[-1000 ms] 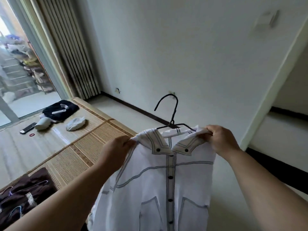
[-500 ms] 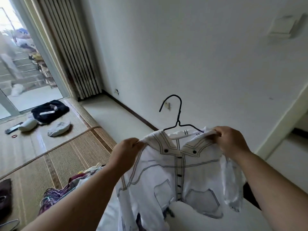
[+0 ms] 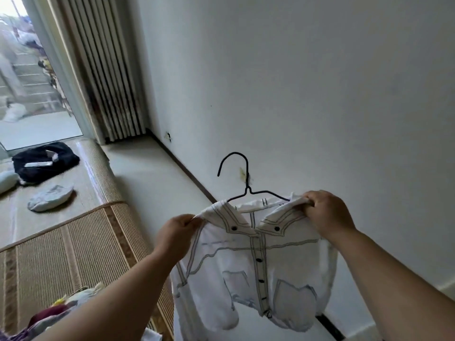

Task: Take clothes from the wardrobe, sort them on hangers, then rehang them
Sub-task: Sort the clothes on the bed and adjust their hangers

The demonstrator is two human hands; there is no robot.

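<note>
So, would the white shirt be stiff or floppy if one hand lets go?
Probably floppy: the white shirt sags and its hem curls. It seems light, as the left hand and right hand hold it up by pinched shoulder cloth. The thin wire hanger would likely tilt, letting it slide.

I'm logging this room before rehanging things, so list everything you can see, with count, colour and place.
shirt: one, white with dark stitching, held up at centre on the hanger
hanger: one, black wire, inside the shirt's collar, hook pointing up
mat: one, tan woven, at left
bundle: one, black, far end of the mat by the window
cloth: one, pale grey, on the mat nearer than the bundle
clothes pile: one, mixed colours, bottom left
curtain: one, pale with dark stripes, beside the window
hands: two, left hand and right hand, each gripping a shoulder of the shirt
</note>
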